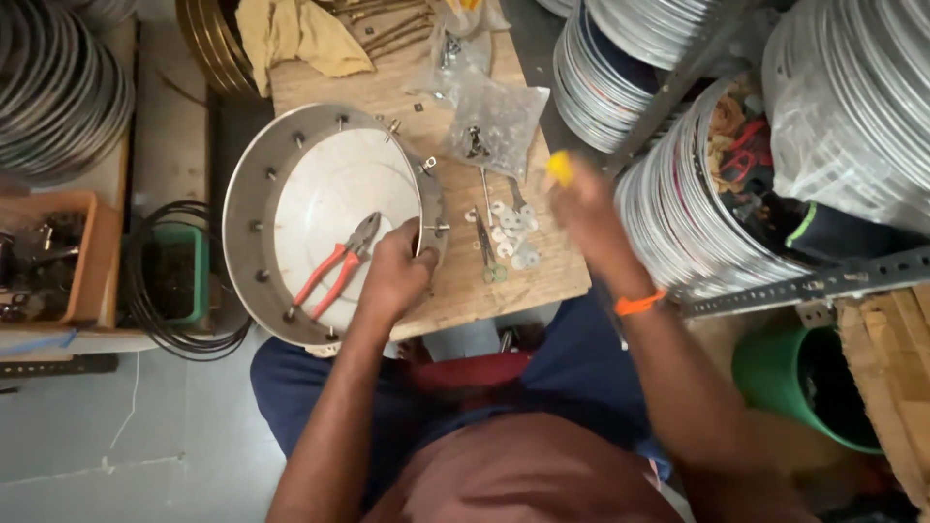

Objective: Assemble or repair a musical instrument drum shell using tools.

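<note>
Left hand [395, 273] gripping metal pan [254, 208] rim on worktop [542, 276], right hand [581, 208] closed around yellow-handled tool [559, 168], red pliers [339, 263] inside pan

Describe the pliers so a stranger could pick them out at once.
Find the wooden workbench, then the big round metal pan lying on its left part. The pliers lie inside that pan, just left of the left hand. Their red handles mark them out from the bare metal parts around.
</note>
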